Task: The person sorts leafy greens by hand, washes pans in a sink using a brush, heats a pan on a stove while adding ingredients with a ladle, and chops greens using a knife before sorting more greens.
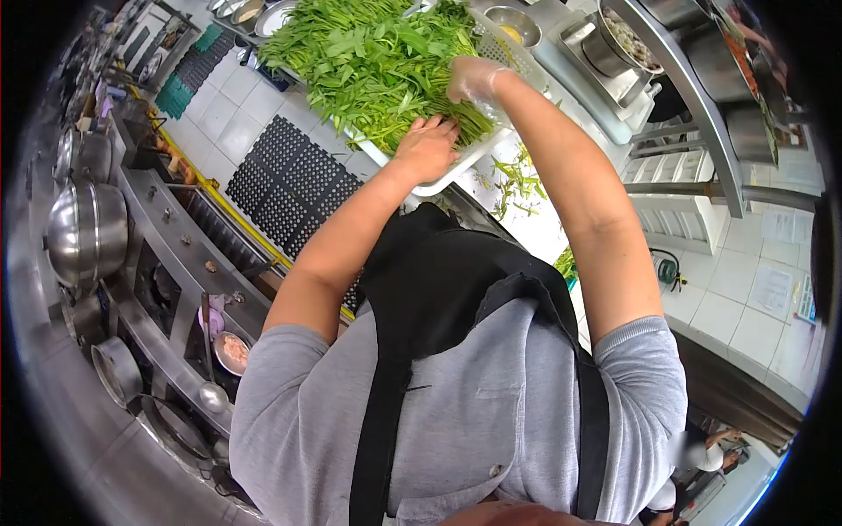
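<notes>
A large heap of long-stemmed leafy greens, which look like water spinach [368,70], fills a white perforated plastic basket [431,188] at the top of the view. My left hand [427,145] is bare and lies on the stems by the near rim, its fingers stretched out. My right hand [474,82], in a clear plastic glove, is curled over the stems on the basket's right side. Its fingertips are partly hidden. The stems point toward me, between and below my hands. Loose leaf and stem scraps [517,182] lie on the white surface right of the basket.
A metal bowl [512,28] and a pot [621,39] stand beyond the basket, at right. A metal shelf post [702,105] rises at right. Stove equipment with a wok [88,232] and a ladle [213,396] lines the left. A black mat [285,184] covers floor tiles.
</notes>
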A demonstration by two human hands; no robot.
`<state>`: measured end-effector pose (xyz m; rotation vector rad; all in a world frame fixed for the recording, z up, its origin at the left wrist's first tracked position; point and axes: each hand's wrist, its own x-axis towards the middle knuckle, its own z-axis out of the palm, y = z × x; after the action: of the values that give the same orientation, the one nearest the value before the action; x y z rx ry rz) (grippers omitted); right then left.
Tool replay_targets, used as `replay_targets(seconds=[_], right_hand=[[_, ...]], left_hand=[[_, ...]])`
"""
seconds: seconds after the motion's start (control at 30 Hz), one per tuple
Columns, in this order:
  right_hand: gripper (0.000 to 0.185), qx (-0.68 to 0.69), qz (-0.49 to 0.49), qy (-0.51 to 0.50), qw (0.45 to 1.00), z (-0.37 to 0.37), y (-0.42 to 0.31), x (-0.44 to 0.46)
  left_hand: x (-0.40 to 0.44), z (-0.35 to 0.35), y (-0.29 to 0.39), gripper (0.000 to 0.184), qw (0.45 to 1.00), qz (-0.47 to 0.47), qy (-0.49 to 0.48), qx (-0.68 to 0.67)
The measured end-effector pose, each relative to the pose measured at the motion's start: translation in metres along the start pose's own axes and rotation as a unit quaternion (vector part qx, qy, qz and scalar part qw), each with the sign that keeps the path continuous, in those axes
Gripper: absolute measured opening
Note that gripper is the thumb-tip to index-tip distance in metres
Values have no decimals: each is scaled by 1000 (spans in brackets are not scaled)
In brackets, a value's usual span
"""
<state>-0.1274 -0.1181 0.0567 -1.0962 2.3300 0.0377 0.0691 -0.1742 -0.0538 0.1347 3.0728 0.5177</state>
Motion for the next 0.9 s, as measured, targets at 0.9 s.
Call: replay_targets(seconds=[0.9], right_hand=[[31,-153,-80,-3,985,-66,-20,-39]], left_hand=[[97,31,-24,88,997,-1,-73,31]])
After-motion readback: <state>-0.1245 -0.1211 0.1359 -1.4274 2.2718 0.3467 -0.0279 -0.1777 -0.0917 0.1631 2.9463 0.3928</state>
